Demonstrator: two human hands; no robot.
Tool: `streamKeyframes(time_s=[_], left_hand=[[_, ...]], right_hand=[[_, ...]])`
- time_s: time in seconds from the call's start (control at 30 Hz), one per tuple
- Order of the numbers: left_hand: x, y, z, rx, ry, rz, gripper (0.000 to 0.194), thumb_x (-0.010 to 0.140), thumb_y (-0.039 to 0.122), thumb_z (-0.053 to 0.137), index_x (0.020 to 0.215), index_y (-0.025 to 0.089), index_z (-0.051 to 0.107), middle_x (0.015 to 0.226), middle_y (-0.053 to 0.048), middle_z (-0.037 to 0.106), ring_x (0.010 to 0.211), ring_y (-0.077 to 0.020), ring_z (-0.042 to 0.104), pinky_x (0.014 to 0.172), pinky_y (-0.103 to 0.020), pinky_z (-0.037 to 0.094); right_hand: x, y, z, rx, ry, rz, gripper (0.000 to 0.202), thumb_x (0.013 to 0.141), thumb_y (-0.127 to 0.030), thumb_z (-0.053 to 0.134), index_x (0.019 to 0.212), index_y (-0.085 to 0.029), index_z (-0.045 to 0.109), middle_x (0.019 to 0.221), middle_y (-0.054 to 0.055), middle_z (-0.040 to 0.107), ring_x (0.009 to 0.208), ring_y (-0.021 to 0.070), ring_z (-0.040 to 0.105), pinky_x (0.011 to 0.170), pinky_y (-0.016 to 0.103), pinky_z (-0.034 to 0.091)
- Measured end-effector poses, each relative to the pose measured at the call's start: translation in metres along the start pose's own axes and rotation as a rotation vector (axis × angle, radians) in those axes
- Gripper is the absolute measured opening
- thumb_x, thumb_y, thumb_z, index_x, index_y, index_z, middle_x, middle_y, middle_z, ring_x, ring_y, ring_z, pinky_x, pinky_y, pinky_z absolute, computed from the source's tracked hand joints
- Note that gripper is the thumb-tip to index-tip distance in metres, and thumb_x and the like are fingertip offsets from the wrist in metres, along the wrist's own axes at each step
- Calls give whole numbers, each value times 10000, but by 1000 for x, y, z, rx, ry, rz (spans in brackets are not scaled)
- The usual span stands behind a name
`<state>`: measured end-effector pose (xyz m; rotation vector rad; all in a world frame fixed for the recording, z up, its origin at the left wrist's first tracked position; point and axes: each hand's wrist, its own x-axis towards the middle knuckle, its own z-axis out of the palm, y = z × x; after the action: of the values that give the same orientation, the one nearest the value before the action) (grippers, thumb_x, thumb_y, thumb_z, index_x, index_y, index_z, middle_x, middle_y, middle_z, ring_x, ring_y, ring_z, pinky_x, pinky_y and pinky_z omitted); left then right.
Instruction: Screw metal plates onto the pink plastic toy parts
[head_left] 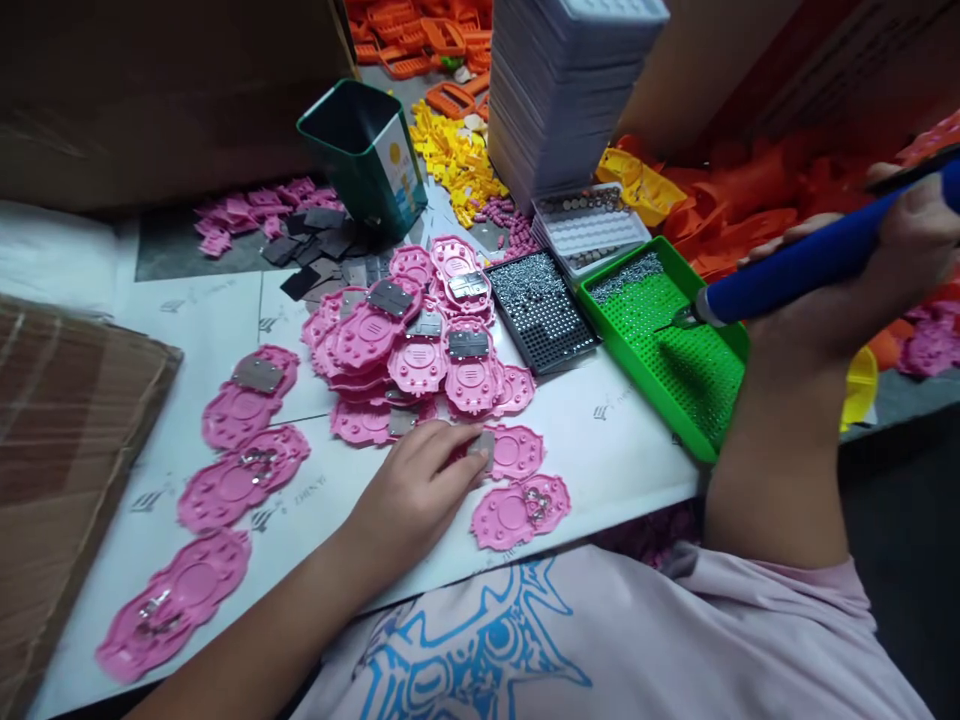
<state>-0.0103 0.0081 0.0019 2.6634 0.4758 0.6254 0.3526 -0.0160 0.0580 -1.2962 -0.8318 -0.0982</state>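
Note:
My left hand (420, 485) rests on the table with its fingers closed on a pink plastic plate (519, 452), thumb and forefinger at its small grey cover (484, 452). My right hand (892, 270) is wrapped round a blue electric screwdriver (799, 262). The driver's tip hangs over a green perforated tray (645, 390) with small screws gathered at its far end. Just below the left hand's plate lies another pink plate (517, 512) with bare metal contacts. Beyond the left hand rises a heap of pink plates (375, 335), several with grey covers.
A black perforated tray (544, 310) of screws sits left of the green one. Behind stand a dark green bin (364, 165) and a tall stack of white trays (562, 100). Pink plates (214, 580) lie at left beside a cardboard box (75, 450). Orange parts (750, 190) are piled at right.

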Motion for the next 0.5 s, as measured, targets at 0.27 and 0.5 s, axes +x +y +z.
streamKeyframes(time_s=[0.27, 0.5], left_hand=[[1, 6, 3, 24, 34, -25, 140, 828, 102, 588, 957, 114, 642, 1033, -163, 627, 920, -233, 559, 768, -400, 507], [1, 7, 5, -9, 49, -34, 150, 812, 93, 598, 952, 99, 650, 1016, -165, 623, 928, -236, 553, 783, -396, 504]], right_hand=[[0, 4, -5, 77, -45, 60, 338, 841, -423, 301, 982, -155, 453, 619, -22, 434, 535, 91, 511, 456, 246, 425], [2, 12, -1, 52, 42, -45, 352, 857, -348, 190, 833, -216, 515, 627, -60, 455, 502, 43, 502, 432, 217, 340]])
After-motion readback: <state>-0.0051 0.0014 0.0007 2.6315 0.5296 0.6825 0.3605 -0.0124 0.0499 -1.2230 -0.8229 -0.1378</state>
